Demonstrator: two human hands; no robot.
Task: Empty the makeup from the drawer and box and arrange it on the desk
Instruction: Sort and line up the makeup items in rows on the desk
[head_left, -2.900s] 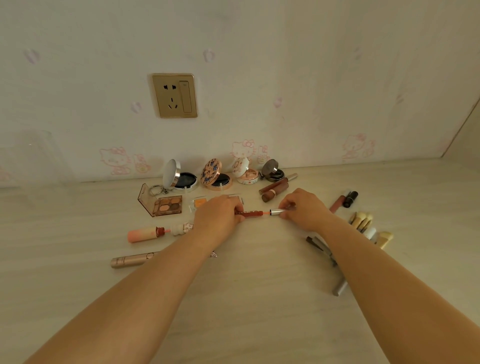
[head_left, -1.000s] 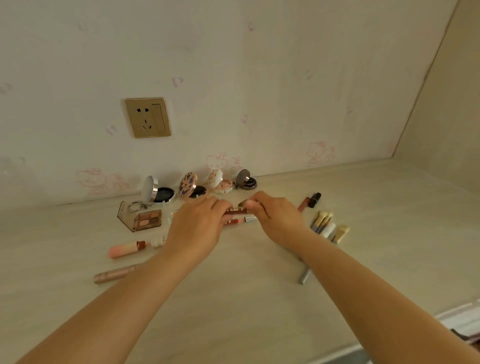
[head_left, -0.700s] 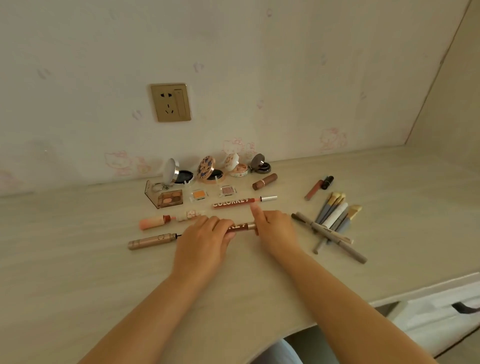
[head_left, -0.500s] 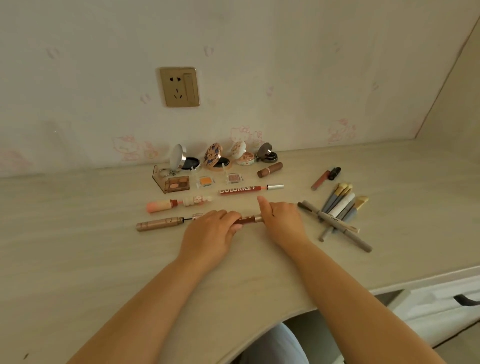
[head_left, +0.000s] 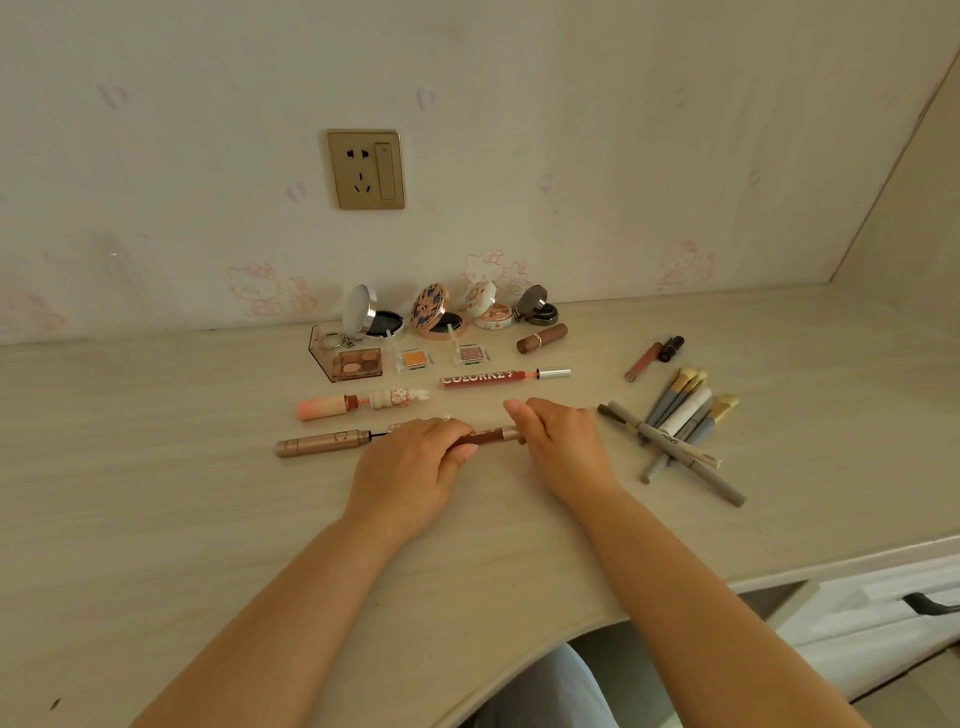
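My left hand (head_left: 415, 462) and right hand (head_left: 558, 441) are both gripping one slim brown lip pencil (head_left: 488, 435), fingers curled round it, the left over its left end and the right at its metallic right end; it is lying flat on the pale wood-grain table (head_left: 182, 519), mid-scene. Just left, a matte gold tube (head_left: 322, 444) is lying in line with it. Farther off, a glossy red gloss tube (head_left: 483, 378) and round hinged compacts (head_left: 434, 317) are sitting by the wall. Right, grey-handled brushes (head_left: 675, 421) are lying crossed in a heap. Bare table is stretching toward the curved near edge.
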